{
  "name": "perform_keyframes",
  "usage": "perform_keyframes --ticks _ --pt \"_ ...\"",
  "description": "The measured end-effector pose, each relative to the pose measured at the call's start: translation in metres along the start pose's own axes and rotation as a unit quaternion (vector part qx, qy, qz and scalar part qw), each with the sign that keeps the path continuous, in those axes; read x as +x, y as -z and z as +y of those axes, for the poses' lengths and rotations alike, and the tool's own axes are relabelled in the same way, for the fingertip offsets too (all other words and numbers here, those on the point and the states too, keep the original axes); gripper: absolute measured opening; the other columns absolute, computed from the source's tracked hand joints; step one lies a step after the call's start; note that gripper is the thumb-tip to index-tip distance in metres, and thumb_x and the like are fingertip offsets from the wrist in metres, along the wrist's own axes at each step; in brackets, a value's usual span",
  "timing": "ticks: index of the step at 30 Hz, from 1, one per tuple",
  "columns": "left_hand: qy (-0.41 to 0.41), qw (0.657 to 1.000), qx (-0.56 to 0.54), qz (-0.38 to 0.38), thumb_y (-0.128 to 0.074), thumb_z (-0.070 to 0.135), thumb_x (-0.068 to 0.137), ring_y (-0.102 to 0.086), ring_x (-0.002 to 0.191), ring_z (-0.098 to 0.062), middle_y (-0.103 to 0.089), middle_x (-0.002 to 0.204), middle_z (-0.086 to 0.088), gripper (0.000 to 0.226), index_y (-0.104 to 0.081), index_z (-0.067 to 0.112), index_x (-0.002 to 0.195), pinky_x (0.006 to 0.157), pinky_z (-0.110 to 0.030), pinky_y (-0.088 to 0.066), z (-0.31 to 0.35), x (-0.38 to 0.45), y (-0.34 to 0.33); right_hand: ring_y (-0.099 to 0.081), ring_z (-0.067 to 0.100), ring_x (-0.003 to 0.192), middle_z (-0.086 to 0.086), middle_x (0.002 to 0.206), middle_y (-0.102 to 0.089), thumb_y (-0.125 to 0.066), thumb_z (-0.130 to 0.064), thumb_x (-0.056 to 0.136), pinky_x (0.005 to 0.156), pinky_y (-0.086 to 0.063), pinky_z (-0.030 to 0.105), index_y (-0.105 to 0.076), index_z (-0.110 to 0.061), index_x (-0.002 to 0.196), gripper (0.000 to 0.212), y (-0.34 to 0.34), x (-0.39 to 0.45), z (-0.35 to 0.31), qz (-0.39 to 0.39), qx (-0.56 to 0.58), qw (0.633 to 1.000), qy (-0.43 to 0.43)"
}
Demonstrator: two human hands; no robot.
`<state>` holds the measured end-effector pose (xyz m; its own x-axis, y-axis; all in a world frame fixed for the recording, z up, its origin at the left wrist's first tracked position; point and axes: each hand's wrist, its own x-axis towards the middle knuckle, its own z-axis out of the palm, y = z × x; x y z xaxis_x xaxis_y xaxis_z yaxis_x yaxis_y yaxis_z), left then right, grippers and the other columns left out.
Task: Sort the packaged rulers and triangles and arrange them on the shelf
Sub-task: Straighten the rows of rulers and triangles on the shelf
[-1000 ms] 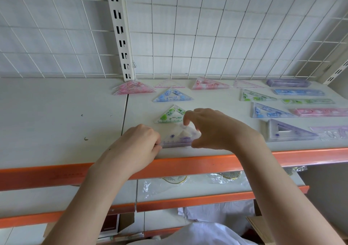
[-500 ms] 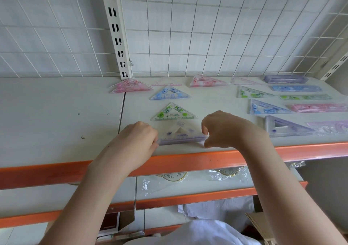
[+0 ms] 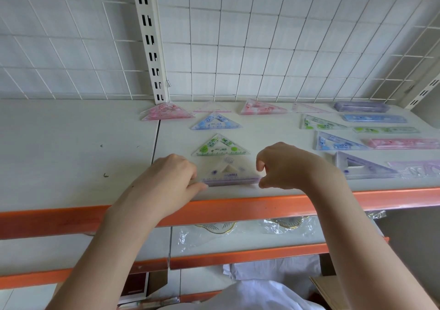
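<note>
Purple-tinted clear plastic triangle stack (image 3: 229,175), sealed in transparent packaging, lies flat near the front edge of the white shelf board (image 3: 78,157) with its orange front rail (image 3: 238,208). Left hand (image 3: 166,185) pinches the stack's left corner, fingers curled with the thumb at the near edge. Right hand (image 3: 289,166) pinches the right corner, thumb and forefinger closed on it, the remaining fingers curled. Just behind the stack lies a green-printed clear triangle (image 3: 220,145); farther back, a blue-printed clear triangle (image 3: 215,122); at the rear, beside the white slotted upright (image 3: 150,40), a pink-printed triangle stack (image 3: 167,114). To the right, well apart from the hands, lies a column of right-angled triangles, the nearest a purple right-angled triangle (image 3: 362,165). Beyond them lies a column of straight rulers, among them a pink straight ruler (image 3: 402,143) and a blue straight ruler (image 3: 375,118). White wire grid panel (image 3: 285,47) backs the shelf.
</note>
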<state>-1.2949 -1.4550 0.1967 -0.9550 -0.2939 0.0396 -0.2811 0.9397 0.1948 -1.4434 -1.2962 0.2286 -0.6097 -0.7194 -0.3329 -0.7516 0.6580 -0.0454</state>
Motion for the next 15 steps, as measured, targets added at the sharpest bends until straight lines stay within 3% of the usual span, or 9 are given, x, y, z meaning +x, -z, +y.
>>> perform_keyframes --ticks 3,8,11,15 --pt "0.004 0.999 -0.010 0.034 -0.049 0.052 0.088 -0.057 0.079 -0.021 -0.060 0.080 -0.003 0.044 -0.065 0.013 0.076 0.072 -0.033 -0.046 -0.004 0.001 0.012 -0.052 0.023 0.107 0.001 0.105 -0.054 -0.064 -0.030 0.083 0.083 -0.047 0.035 -0.059 -0.018 0.115 0.035 0.010 0.001 -0.001 0.017 0.004 1.000 0.016" --pt "0.008 0.997 0.016 0.081 -0.050 0.031 0.093 -0.056 0.091 -0.024 -0.063 0.093 -0.005 0.026 -0.067 0.012 0.092 0.072 -0.029 -0.035 -0.028 0.019 0.038 -0.051 0.019 0.111 0.002 0.113 -0.061 -0.057 -0.033 0.089 0.086 -0.040 0.030 -0.061 -0.017 0.114 0.030 0.036 0.015 -0.024 0.103 0.010 0.989 0.104" --pt "0.021 0.994 0.017 0.104 -0.056 0.026 0.090 -0.057 0.096 -0.027 -0.063 0.100 -0.008 0.019 -0.065 0.010 0.097 0.079 -0.031 -0.040 -0.051 0.036 0.048 -0.052 0.019 0.111 0.002 0.114 -0.062 -0.056 -0.032 0.091 0.084 -0.039 0.030 -0.062 -0.016 0.112 0.027 0.050 0.040 -0.043 0.137 0.022 0.981 0.138" --pt "0.046 0.994 0.030 0.091 -0.060 0.028 0.088 -0.055 0.107 -0.029 -0.062 0.113 -0.011 0.033 -0.059 0.009 0.115 0.088 -0.034 -0.044 -0.082 0.060 0.059 -0.054 0.023 0.109 0.005 0.118 -0.059 -0.058 -0.029 0.088 0.088 -0.045 0.033 -0.061 -0.015 0.114 0.029 0.063 0.085 -0.063 0.139 0.015 0.979 0.147"
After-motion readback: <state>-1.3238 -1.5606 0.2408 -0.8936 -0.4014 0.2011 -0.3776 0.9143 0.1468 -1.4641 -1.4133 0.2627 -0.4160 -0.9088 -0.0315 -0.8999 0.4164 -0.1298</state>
